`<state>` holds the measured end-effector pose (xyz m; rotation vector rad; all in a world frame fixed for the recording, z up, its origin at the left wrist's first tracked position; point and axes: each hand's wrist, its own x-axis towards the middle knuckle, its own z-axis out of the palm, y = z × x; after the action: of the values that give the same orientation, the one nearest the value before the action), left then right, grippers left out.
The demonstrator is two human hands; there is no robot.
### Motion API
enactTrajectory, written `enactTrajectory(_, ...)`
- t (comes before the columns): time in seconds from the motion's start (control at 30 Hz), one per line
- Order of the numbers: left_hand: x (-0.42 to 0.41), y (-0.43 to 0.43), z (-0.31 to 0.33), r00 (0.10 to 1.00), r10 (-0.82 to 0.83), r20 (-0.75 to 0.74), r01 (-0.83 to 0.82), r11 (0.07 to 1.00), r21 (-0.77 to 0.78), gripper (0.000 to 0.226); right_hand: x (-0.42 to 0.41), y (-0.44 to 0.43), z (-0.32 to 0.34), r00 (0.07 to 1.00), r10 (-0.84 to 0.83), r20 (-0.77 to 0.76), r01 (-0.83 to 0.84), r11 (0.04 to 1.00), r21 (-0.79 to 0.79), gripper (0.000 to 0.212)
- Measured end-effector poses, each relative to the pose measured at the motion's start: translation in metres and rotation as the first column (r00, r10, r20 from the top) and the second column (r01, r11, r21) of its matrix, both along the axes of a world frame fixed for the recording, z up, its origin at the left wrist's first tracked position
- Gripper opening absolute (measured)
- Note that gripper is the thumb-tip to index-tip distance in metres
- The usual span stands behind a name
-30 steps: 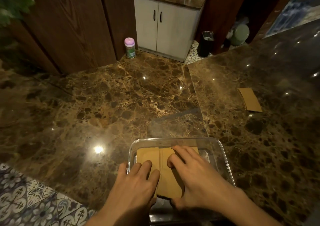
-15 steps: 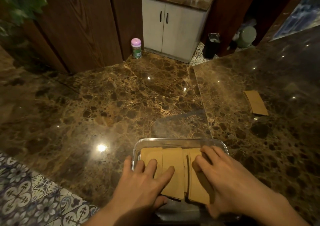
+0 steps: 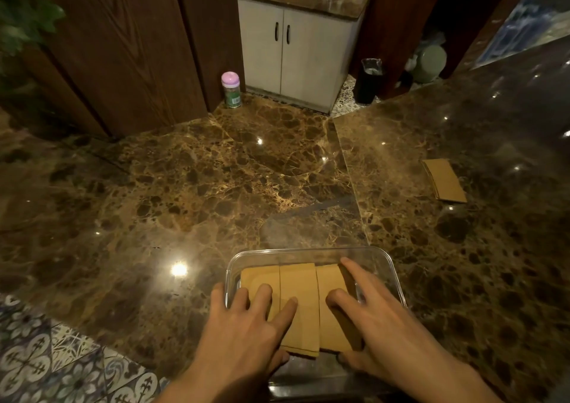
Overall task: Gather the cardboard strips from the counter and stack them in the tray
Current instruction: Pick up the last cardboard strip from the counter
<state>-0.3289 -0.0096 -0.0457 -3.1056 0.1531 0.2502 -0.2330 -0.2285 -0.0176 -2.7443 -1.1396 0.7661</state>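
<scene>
Left hand (image 3: pixel 246 325) and right hand (image 3: pixel 379 319) press flat, fingers spread, on the cardboard strips (image 3: pixel 300 294) in the tray (image 3: pixel 308 250) by the counter's (image 3: pixel 154 217) near edge

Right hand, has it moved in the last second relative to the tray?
Yes. The right hand has slid rightward across the cardboard strips, from the middle of the clear tray toward its right wall.
</scene>
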Motion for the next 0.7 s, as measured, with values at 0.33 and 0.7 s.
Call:
enactTrajectory(0.33, 0.002, 0.001, 0.0, 1.0, -0.006, -0.028, 0.004, 0.999, -0.043, 0.093, -0.002, 0.005, 0.01, 0.999, -0.042, -0.03, 0.042, 0.999, -0.024, 0.08)
enactTrajectory(0.7, 0.031, 0.018, 0.032, 0.992, -0.104, 0.076, 0.107, 0.994, -0.038, 0.079, 0.078, -0.021, 0.044, 0.779, -0.604, -0.167, 0.596, 0.632, 0.496, 0.031)
